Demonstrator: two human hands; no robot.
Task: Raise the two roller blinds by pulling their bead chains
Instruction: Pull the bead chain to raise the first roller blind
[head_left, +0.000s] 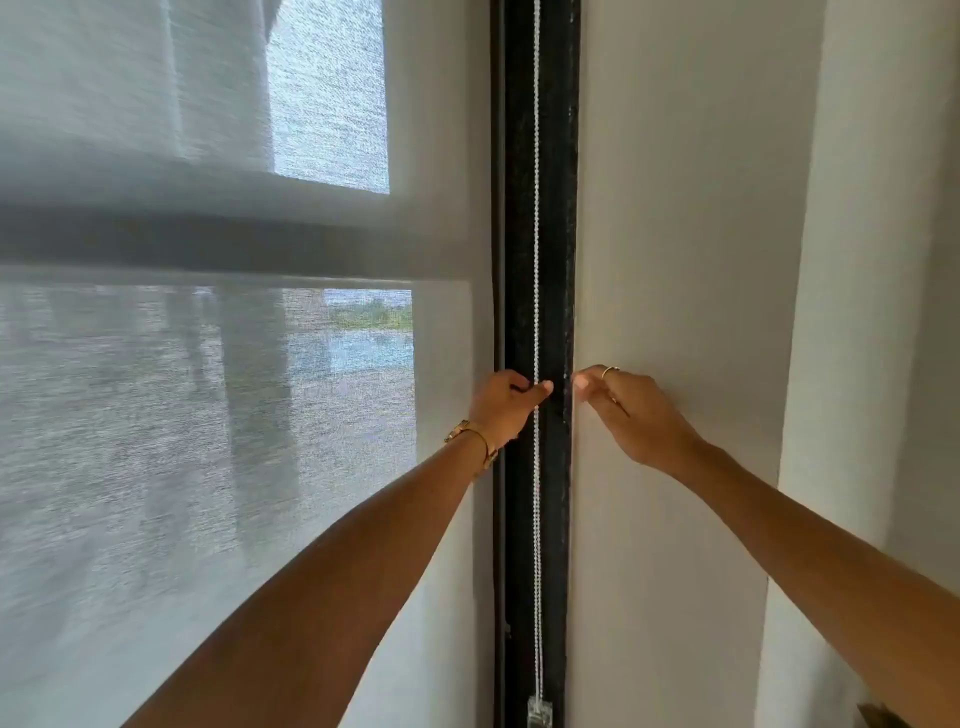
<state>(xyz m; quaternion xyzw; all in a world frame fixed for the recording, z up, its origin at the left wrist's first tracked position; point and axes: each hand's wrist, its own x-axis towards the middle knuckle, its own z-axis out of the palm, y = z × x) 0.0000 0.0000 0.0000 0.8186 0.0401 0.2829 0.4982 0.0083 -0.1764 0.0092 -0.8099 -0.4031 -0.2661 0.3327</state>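
A white bead chain (536, 208) hangs straight down the black window frame (558, 234), ending in a clear holder (539, 713) at the bottom. My left hand (506, 402), with a gold bracelet, pinches the chain at mid height between thumb and fingers. My right hand (631, 415), wearing a ring, pinches at the edge of the right blind (685, 260), just right of the frame; whether a second chain is in its fingers is too fine to see. The sheer left blind (208, 389) covers the window, and the outside shows dimly through it.
A white wall column (872, 312) rises at the far right. A dark object corner (878, 716) pokes in at the bottom right. Behind the left blind a dark horizontal window bar (208, 239) crosses the glass.
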